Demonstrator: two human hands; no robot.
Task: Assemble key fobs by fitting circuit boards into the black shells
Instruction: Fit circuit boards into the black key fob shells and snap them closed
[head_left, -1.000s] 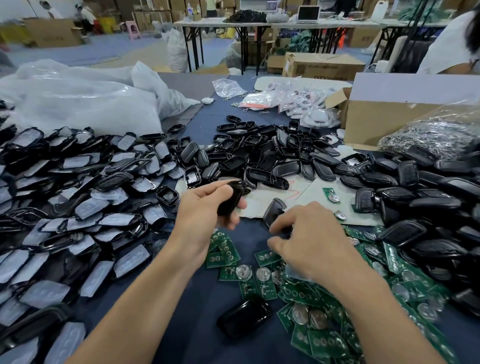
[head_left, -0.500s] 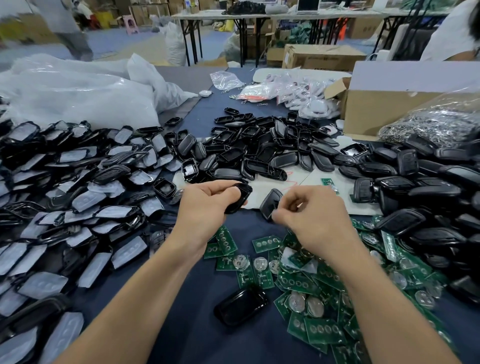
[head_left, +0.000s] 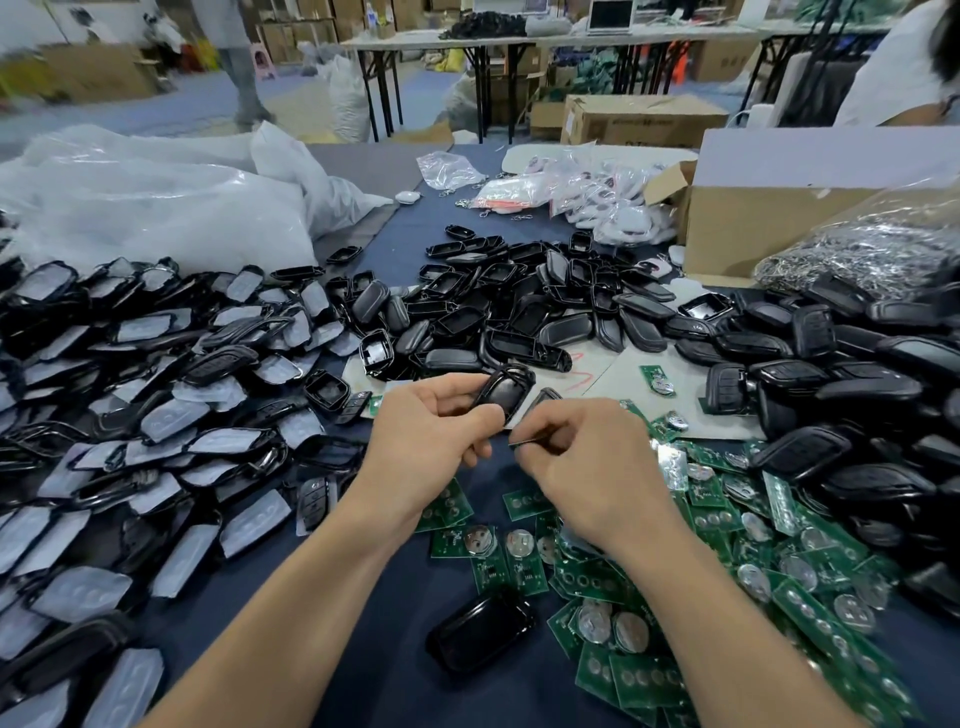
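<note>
- Black and grey, spreading over the left of the bench (head_left: 379, 686): a heap of film-backed shell halves (head_left: 130, 415), far too many for counting, with white plastic bags (head_left: 156, 208) bulging behind.
- Holding one black shell (head_left: 506, 392) up over the bench in the left grip (head_left: 431, 441), thumb and fingers curled round its near end. Risking a slip from so slight a pinch, and losing the piece among the middle pile of empty shells (head_left: 519, 312) just behind.
- Lying alone on the cloth between the forearms: one loose shell (head_left: 480, 631), glossy face up, near enough for an elbow to be knocking it away.
- Closing the right grip (head_left: 587, 467) on one thin piece (head_left: 522, 441) seen edge-on, just beside the held shell. Probably a circuit board, though showing too little for telling.
- Risking a tilted or reversed seating, with the fingers hiding the fit. Forcing it then would likely be straining the shell's edges.
- Fanning out under and right of the right forearm: green circuit boards (head_left: 649, 571), dozens, many carrying round coin cells. Risking a sweep toward the near edge by that forearm. Sitting apart on pale paper: one single board (head_left: 655, 379).
- Stacking up at far right: closed fobs (head_left: 857, 389), uncountable, with one cardboard box (head_left: 753, 228) and one bag of metal parts (head_left: 857, 249) behind.
</note>
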